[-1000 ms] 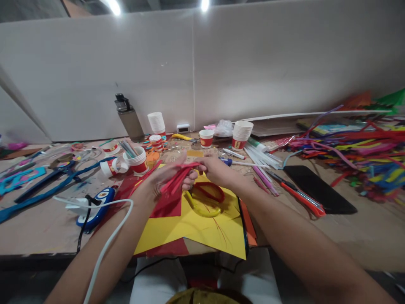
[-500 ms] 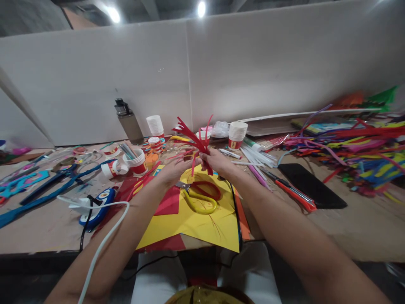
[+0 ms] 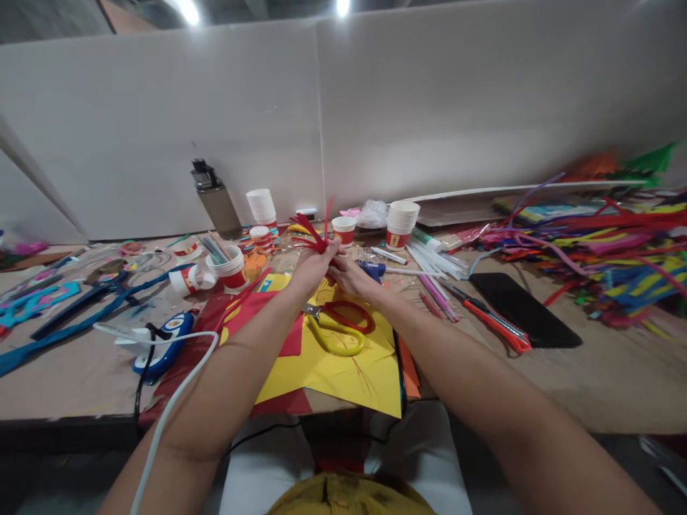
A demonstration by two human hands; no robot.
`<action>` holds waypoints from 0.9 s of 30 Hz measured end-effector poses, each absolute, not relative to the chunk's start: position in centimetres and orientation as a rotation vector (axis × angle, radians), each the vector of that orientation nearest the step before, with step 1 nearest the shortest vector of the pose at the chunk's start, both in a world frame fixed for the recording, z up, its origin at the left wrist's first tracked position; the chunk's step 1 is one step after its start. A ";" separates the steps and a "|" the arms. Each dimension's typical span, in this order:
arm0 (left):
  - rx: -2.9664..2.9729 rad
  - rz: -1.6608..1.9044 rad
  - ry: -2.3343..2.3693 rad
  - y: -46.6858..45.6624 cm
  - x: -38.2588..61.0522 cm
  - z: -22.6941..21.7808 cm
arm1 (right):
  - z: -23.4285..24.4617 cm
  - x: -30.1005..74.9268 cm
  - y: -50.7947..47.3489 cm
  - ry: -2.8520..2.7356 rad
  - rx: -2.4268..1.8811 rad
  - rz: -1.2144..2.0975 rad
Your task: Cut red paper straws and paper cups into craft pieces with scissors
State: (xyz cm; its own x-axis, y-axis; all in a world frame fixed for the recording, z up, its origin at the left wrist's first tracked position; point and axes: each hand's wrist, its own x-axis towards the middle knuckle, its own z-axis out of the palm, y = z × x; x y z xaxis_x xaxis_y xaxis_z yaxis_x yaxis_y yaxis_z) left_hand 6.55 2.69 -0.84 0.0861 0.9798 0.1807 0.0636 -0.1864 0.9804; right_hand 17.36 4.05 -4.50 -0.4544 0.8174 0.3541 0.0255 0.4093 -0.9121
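My left hand [image 3: 313, 266] is closed round a bunch of thin red paper strips [image 3: 311, 232], which fan out up and to the left above my fingers. Just below it, my right hand [image 3: 348, 277] touches the left one and pinches the lower end of the same bunch. Both hands hover over the table behind yellow-and-red scissors [image 3: 338, 330], which lie on a yellow paper sheet [image 3: 354, 375] on top of red paper [image 3: 257, 315].
Paper cups [image 3: 400, 225], a grey bottle [image 3: 215, 200], a cup of sticks [image 3: 228, 268], straws [image 3: 437, 261], an orange box cutter [image 3: 497, 323] and a black phone [image 3: 523, 309] crowd the table. Coloured pipe cleaners [image 3: 606, 250] pile up at right. A white cable [image 3: 166, 422] crosses my left arm.
The red strips went from lying low in my left hand to standing up in my right, and now my left hand has closed over the bunch. Both hands moved away from me.
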 end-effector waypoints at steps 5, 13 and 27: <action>1.556 1.171 1.189 2.2 6.5 0.4 | -4.3 17.7 4.4 -1.776 -0.719 1.146; 1.522 1.210 1.142 1.7 6.9 0.6 | -4.4 17.6 4.5 -1.778 -0.709 1.142; 1.695 1.158 1.228 2.0 6.8 0.6 | -4.9 17.1 4.3 -1.694 -0.846 1.051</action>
State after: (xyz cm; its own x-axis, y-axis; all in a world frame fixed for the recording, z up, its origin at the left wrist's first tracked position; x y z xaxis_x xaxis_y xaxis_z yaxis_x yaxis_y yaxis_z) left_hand 6.76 2.00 0.62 0.1379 0.9598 0.2446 0.3004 -0.2759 0.9131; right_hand 17.06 4.28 -4.88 -0.3225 0.8787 0.3519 0.0752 0.3944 -0.9159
